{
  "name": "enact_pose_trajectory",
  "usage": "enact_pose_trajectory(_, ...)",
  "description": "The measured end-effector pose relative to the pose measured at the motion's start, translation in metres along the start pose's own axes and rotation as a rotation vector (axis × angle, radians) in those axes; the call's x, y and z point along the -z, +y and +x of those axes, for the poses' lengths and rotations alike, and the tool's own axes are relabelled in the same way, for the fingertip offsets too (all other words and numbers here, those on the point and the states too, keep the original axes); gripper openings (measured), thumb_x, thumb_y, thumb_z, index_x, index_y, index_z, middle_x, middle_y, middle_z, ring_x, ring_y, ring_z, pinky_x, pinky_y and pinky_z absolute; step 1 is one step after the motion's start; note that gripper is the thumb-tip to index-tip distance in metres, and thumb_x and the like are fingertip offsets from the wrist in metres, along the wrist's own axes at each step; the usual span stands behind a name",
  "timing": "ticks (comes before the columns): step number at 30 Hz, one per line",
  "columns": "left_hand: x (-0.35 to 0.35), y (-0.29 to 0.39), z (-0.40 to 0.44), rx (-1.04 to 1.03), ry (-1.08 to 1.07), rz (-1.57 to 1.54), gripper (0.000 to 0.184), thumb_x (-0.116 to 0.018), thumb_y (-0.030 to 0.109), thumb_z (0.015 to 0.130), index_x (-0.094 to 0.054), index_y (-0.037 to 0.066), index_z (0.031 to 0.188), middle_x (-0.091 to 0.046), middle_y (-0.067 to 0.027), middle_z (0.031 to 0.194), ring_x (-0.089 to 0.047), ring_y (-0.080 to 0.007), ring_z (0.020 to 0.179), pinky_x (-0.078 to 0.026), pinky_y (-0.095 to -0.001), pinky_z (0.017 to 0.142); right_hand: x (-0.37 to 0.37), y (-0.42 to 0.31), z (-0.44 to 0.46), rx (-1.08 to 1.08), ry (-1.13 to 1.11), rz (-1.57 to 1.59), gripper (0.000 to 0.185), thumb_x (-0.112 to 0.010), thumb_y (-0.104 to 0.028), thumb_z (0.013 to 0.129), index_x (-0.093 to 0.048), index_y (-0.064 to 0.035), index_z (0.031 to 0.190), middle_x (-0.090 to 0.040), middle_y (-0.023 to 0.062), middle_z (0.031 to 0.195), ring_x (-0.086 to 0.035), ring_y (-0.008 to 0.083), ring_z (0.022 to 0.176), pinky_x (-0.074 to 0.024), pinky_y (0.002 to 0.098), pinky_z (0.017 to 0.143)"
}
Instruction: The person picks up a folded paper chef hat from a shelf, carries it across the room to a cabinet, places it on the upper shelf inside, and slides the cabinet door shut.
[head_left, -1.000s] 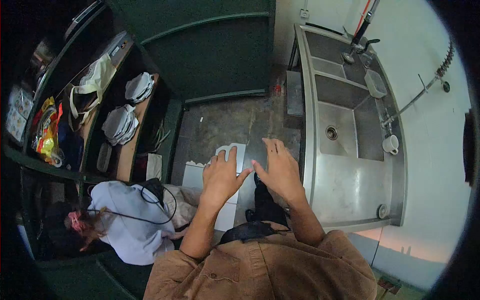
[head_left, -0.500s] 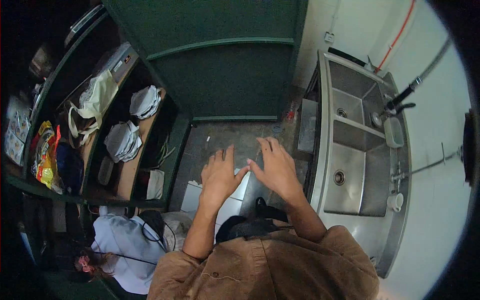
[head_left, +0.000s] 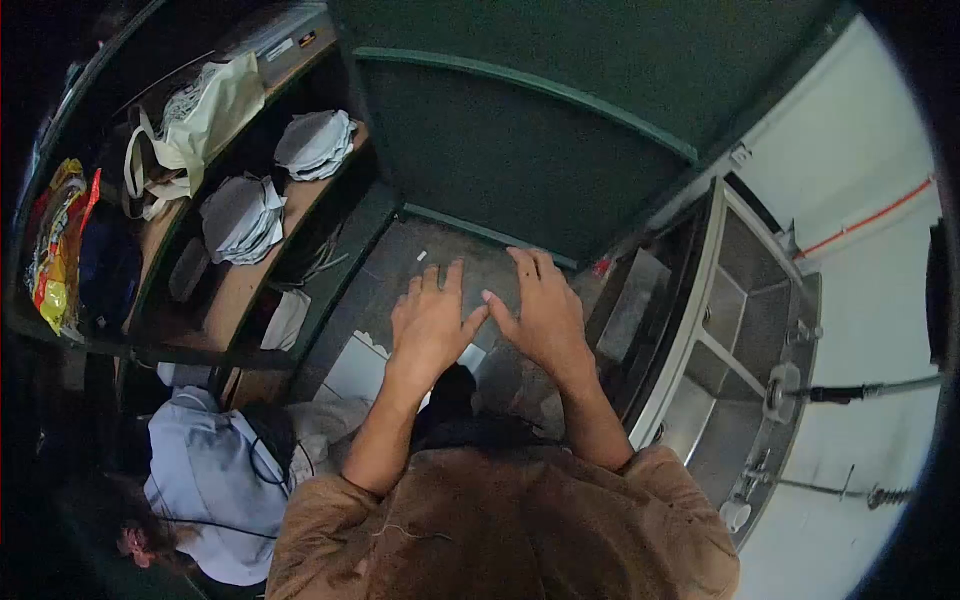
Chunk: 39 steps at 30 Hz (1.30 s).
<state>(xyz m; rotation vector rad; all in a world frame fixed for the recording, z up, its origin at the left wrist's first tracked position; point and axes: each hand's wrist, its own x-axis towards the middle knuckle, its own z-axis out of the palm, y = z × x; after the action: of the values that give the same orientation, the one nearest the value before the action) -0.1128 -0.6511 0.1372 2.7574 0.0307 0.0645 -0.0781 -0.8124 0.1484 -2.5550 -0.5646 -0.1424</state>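
Observation:
My left hand (head_left: 428, 322) is held out in front of my body, palm down, its fingers spread and holding nothing. Beside it my right hand (head_left: 542, 318) is likewise spread and empty. The two thumbs point toward each other with a small gap between them. Both hands hover over the dark floor (head_left: 440, 262), where white sheets or tiles (head_left: 357, 368) lie partly hidden below my left hand. Neither hand touches any object.
Left, a green shelf holds stacked white round items (head_left: 243, 218), a cream bag (head_left: 215, 110) and a yellow-red packet (head_left: 62, 250). A person in light clothing (head_left: 215, 475) is at lower left. Right stands a metal sink (head_left: 738, 310); a green panel (head_left: 480, 150) is ahead.
The view has turned, so the sink appears tilted and farther right and the green panel fills more of the top. Both hands remain spread and close together.

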Motion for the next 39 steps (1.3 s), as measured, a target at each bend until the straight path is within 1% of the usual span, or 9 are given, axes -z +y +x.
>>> enact_pose_trajectory(5,0.031,-0.055,0.058,0.08,0.074,-0.049,0.065,-0.069,0.039,0.083,-0.048,0.003,0.133,-0.055,-0.0234,0.125,-0.055,-0.0393,0.114,-0.047,-0.0479,0.092,-0.022,-0.029,0.09,0.094,-0.04,-0.007,0.059,-0.068,-0.032,0.085,-0.048,0.0014,0.13,-0.051,0.0222,0.126,-0.057,0.0371,0.111,-0.049,0.0452,0.091)
enact_pose_trajectory(15,0.071,-0.116,0.106,0.276,0.112,0.007,0.066,-0.069,0.039,0.083,-0.048,0.004,0.134,-0.055,-0.0238,0.125,-0.055,-0.0396,0.116,-0.046,-0.0473,0.095,-0.056,-0.071,0.194,0.237,-0.116,0.042,0.058,-0.067,-0.033,0.087,-0.048,0.0002,0.13,-0.052,0.0215,0.123,-0.056,0.0366,0.112,-0.0485,0.0442,0.092)
enact_pose_trajectory(22,0.074,-0.143,0.153,0.412,0.124,-0.031,0.065,-0.071,0.035,0.082,-0.047,0.006,0.135,-0.055,-0.0234,0.126,-0.055,-0.0384,0.116,-0.046,-0.0472,0.095,-0.092,-0.067,0.266,0.33,-0.195,0.134,0.058,-0.067,-0.034,0.087,-0.048,0.0005,0.13,-0.053,0.0223,0.123,-0.056,0.0372,0.112,-0.0486,0.0449,0.091)
enact_pose_trajectory(25,0.07,-0.146,0.179,0.429,0.196,0.043,0.062,-0.071,0.032,0.082,-0.049,0.006,0.134,-0.055,-0.0231,0.125,-0.056,-0.0383,0.115,-0.046,-0.0467,0.094,-0.103,-0.059,0.3,0.393,-0.223,0.203,0.058,-0.067,-0.034,0.087,-0.048,0.0009,0.129,-0.052,0.0225,0.122,-0.058,0.0378,0.11,-0.0492,0.0458,0.09)
enact_pose_trajectory(27,0.065,-0.146,0.201,0.397,0.295,0.073,0.061,-0.071,0.026,0.08,-0.049,0.003,0.132,-0.054,-0.0238,0.125,-0.055,-0.0386,0.115,-0.048,-0.0463,0.092,-0.112,-0.046,0.322,0.501,-0.155,0.178,0.057,-0.067,-0.033,0.087,-0.048,0.0009,0.128,-0.052,0.022,0.122,-0.058,0.0382,0.108,-0.0497,0.0463,0.088)
enact_pose_trajectory(28,0.064,-0.147,0.216,0.418,0.307,0.091,0.061,-0.071,0.026,0.08,-0.049,0.003,0.132,-0.054,-0.0238,0.125,-0.055,-0.0386,0.115,-0.048,-0.0463,0.092,-0.112,-0.043,0.339,0.525,-0.158,0.196,0.057,-0.067,-0.033,0.087,-0.048,0.0009,0.128,-0.052,0.022,0.122,-0.058,0.0382,0.108,-0.0497,0.0463,0.088)
enact_pose_trajectory(30,0.062,-0.144,0.239,0.46,0.313,-0.022,0.057,-0.07,0.024,0.081,-0.051,0.003,0.13,-0.055,-0.0231,0.124,-0.055,-0.0395,0.115,-0.048,-0.0461,0.093,-0.108,-0.034,0.363,0.453,-0.298,0.302,0.057,-0.066,-0.034,0.088,-0.047,0.0011,0.129,-0.052,0.022,0.122,-0.059,0.0384,0.107,-0.0498,0.0467,0.088)
enact_pose_trajectory(36,0.063,-0.133,0.294,0.554,0.394,-0.076,0.053,-0.069,0.023,0.083,-0.051,0.003,0.129,-0.054,-0.0216,0.126,-0.054,-0.0391,0.115,-0.047,-0.0449,0.094,-0.116,-0.009,0.428,0.46,-0.392,0.393,0.062,-0.067,-0.037,0.088,-0.044,0.001,0.132,-0.052,0.0227,0.12,-0.059,0.039,0.107,-0.0496,0.0477,0.088)
enact_pose_trajectory(39,0.064,-0.134,0.305,0.612,0.358,-0.095,0.055,-0.07,0.023,0.082,-0.051,0.005,0.13,-0.054,-0.0194,0.128,-0.053,-0.039,0.117,-0.047,-0.0447,0.094,-0.118,-0.007,0.449,0.416,-0.471,0.397,0.065,-0.068,-0.038,0.087,-0.042,-0.0002,0.134,-0.051,0.0213,0.122,-0.058,0.0397,0.109,-0.0491,0.0494,0.089)
